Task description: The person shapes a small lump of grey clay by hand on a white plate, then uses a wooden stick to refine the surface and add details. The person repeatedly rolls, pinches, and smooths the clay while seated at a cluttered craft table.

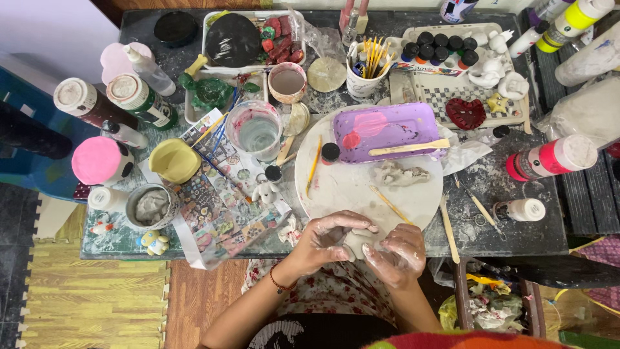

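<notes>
My left hand (330, 238) and my right hand (399, 253) are both smeared with grey clay and close together around a small grey clay lump (359, 242) at the near edge of a round white board (361, 184). Fingers of both hands press on the lump. Further up the board lies a rough grey clay piece (399, 173). A thin wooden stick (391, 205) lies just beyond my right hand. A purple tray (392, 131) with pink paint and a flat wooden stick sits at the board's far side.
The dark table (516, 187) is crowded. There is a cup of cloudy water (256, 131), a yellow bowl (174, 161), a clay-filled pot (150, 205), glue and paint bottles on the left, a brush cup (365, 70), small black-capped paint pots (439, 48) and a red heart piece (466, 113).
</notes>
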